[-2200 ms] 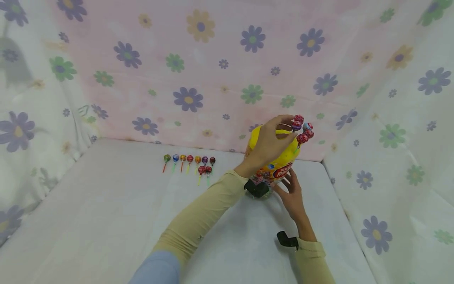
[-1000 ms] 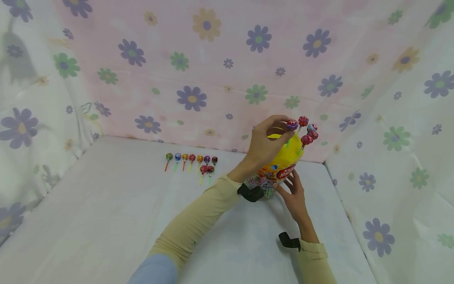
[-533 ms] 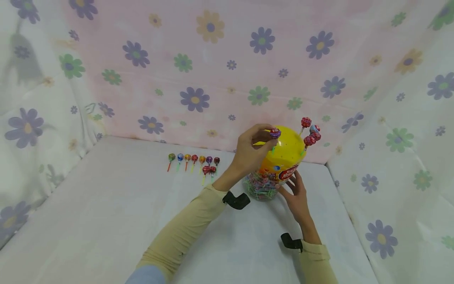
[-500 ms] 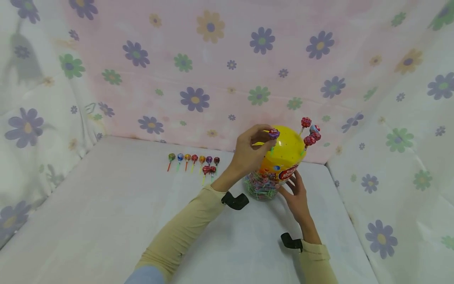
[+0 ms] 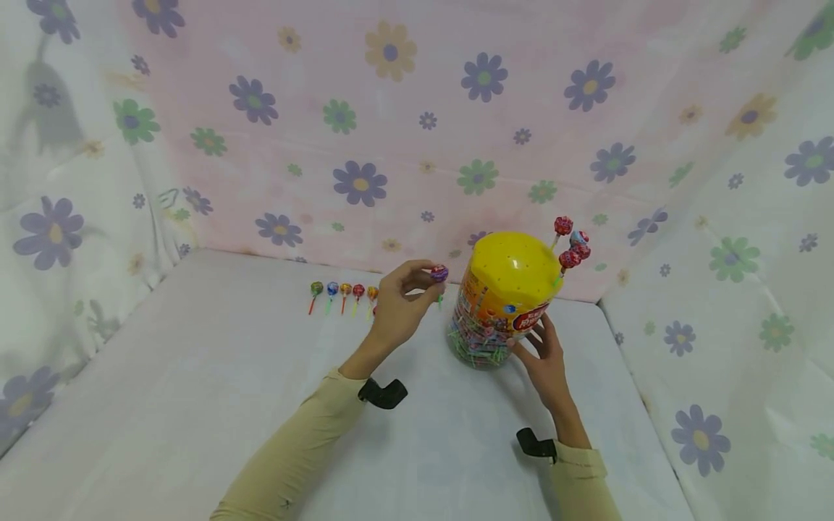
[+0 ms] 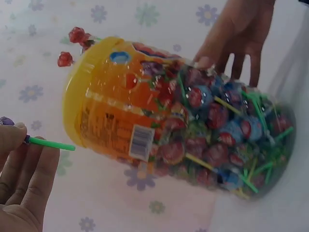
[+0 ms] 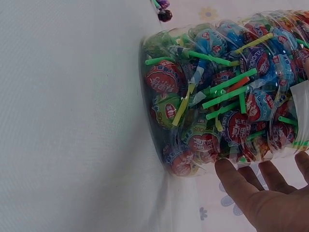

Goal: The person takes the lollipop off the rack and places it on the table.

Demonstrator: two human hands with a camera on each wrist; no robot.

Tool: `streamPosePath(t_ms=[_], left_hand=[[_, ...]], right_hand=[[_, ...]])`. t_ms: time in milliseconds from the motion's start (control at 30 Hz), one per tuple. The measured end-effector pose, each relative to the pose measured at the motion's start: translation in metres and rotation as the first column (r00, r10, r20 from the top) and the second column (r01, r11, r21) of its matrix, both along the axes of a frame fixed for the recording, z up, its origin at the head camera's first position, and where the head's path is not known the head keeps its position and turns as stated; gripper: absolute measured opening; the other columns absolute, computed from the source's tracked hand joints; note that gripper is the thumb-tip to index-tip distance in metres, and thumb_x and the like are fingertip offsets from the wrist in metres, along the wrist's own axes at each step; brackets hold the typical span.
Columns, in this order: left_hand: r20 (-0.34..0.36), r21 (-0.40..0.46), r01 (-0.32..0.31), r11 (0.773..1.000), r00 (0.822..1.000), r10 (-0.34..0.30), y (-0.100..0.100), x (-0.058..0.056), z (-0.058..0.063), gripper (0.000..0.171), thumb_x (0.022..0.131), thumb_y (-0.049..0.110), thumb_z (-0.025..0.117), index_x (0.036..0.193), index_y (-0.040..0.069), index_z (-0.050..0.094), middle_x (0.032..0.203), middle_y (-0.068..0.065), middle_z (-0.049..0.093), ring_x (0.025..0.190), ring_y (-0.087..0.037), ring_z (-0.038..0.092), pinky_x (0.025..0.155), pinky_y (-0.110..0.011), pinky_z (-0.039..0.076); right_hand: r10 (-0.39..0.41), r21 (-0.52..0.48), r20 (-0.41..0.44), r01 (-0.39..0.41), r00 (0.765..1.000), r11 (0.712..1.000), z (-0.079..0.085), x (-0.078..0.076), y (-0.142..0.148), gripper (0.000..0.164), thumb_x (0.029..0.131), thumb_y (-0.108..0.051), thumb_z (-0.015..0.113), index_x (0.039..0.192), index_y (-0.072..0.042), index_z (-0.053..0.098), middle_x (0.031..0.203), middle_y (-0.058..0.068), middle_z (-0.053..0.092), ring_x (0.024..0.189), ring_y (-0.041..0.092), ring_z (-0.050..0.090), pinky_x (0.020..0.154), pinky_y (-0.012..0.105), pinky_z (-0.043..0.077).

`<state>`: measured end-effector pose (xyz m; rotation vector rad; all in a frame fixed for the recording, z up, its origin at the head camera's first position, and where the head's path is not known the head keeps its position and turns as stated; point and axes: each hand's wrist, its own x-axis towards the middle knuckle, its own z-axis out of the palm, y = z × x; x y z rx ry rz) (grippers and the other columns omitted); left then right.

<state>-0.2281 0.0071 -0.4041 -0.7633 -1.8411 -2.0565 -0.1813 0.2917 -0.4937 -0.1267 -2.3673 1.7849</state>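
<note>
My left hand (image 5: 404,307) pinches a purple-and-red wrapped lollipop (image 5: 439,273) by its candy end, a little left of the jar. The green stick (image 6: 53,143) points out past the fingers in the left wrist view. A large clear jar (image 7: 227,96) full of lollipops stands on the table under a yellow lid (image 5: 517,264). Several lollipops (image 5: 570,257) stick up from the lid's right side. My right hand (image 5: 546,369) rests against the jar's lower right side with spread fingers, the fingertips (image 7: 224,166) right at the plastic.
Lollipops lie in a row (image 5: 332,289) on the white table (image 5: 195,376), left of the jar; my left hand hides the row's right end. Flower-print cloth (image 5: 280,145) hangs behind the table and at both sides.
My left hand has lifted the purple-and-red lollipop from the lid and carried it left and down, away from the jar. The right hand stays at the jar.
</note>
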Motion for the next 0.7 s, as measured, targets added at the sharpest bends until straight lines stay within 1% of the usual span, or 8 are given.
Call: streamPosePath(t_ms=[67,133,233,300,433,500,600,700], left_hand=[[0.027,-0.025,-0.029,0.999,0.999,0.029,-0.014,0.002,-0.010,0.029,0.092,0.001,0.073,0.120,0.001,0.067,0.100,-0.020,0.073,0.084,-0.011,0.071,0.072,-0.026,0.062],[0.037,-0.056,-0.070,0.996,0.997,0.072,-0.028,0.004,-0.019,0.029,0.090,0.002,0.075,0.118,0.002,0.068,0.098,-0.019,0.074,0.083,-0.011,0.071,0.071,-0.023,0.061],[0.056,-0.094,-0.121,0.988,0.990,0.127,-0.048,0.003,-0.034,0.030,0.089,0.001,0.076,0.118,0.000,0.068,0.098,-0.020,0.073,0.081,-0.011,0.071,0.070,-0.022,0.060],[0.064,-0.111,-0.151,0.982,0.985,0.158,-0.060,0.002,-0.046,0.031,0.089,-0.001,0.077,0.118,-0.002,0.067,0.098,-0.022,0.072,0.082,-0.016,0.071,0.070,-0.022,0.060],[0.099,-0.158,-0.192,0.969,0.973,0.209,-0.081,-0.003,-0.067,0.032,0.089,0.000,0.077,0.119,-0.005,0.067,0.095,-0.025,0.072,0.080,-0.033,0.072,0.067,-0.023,0.060],[0.136,-0.195,-0.206,0.959,0.963,0.235,-0.090,-0.007,-0.079,0.033,0.089,0.001,0.076,0.120,-0.005,0.066,0.095,-0.026,0.072,0.079,-0.036,0.072,0.065,-0.021,0.059],[0.197,-0.260,-0.223,0.939,0.940,0.277,-0.101,-0.013,-0.093,0.033,0.090,0.002,0.076,0.120,-0.005,0.066,0.095,-0.025,0.071,0.079,-0.032,0.073,0.064,-0.019,0.059],[0.247,-0.303,-0.226,0.926,0.920,0.305,-0.109,-0.020,-0.104,0.031,0.090,0.002,0.076,0.118,-0.006,0.066,0.095,-0.024,0.071,0.079,-0.030,0.074,0.064,-0.021,0.061]], right_hand=[[0.002,-0.001,-0.002,-0.002,1.000,1.000,0.000,0.000,0.000,0.087,0.097,-0.027,0.071,0.164,-0.029,0.016,0.163,0.011,0.032,0.148,0.039,0.032,0.120,0.062,0.029],[0.004,-0.002,-0.005,-0.004,1.000,1.000,0.000,0.000,0.000,0.086,0.097,-0.026,0.071,0.164,-0.029,0.016,0.164,0.010,0.031,0.149,0.039,0.032,0.120,0.063,0.028],[0.004,0.001,-0.008,-0.004,1.000,1.000,0.001,0.000,0.000,0.087,0.097,-0.027,0.071,0.164,-0.030,0.016,0.164,0.010,0.031,0.149,0.039,0.031,0.120,0.063,0.028],[0.000,0.003,-0.004,0.000,1.000,1.000,0.001,0.000,0.000,0.087,0.097,-0.027,0.072,0.164,-0.030,0.016,0.164,0.010,0.031,0.149,0.039,0.032,0.120,0.062,0.029],[-0.007,0.007,0.001,0.007,1.000,1.000,0.000,0.000,0.001,0.088,0.097,-0.027,0.072,0.164,-0.028,0.015,0.164,0.011,0.030,0.149,0.039,0.031,0.120,0.062,0.029],[-0.006,0.007,-0.005,0.006,1.000,1.000,0.001,0.000,0.001,0.088,0.097,-0.026,0.072,0.164,-0.028,0.015,0.164,0.012,0.030,0.149,0.040,0.031,0.120,0.062,0.029],[-0.003,0.006,-0.008,0.003,1.000,1.000,0.001,0.000,0.000,0.087,0.097,-0.025,0.071,0.164,-0.027,0.016,0.164,0.013,0.030,0.149,0.040,0.031,0.120,0.063,0.029],[0.000,0.001,-0.013,0.000,1.000,1.000,0.001,0.000,0.000,0.087,0.097,-0.024,0.071,0.164,-0.027,0.016,0.164,0.013,0.029,0.149,0.041,0.031,0.120,0.063,0.029]])
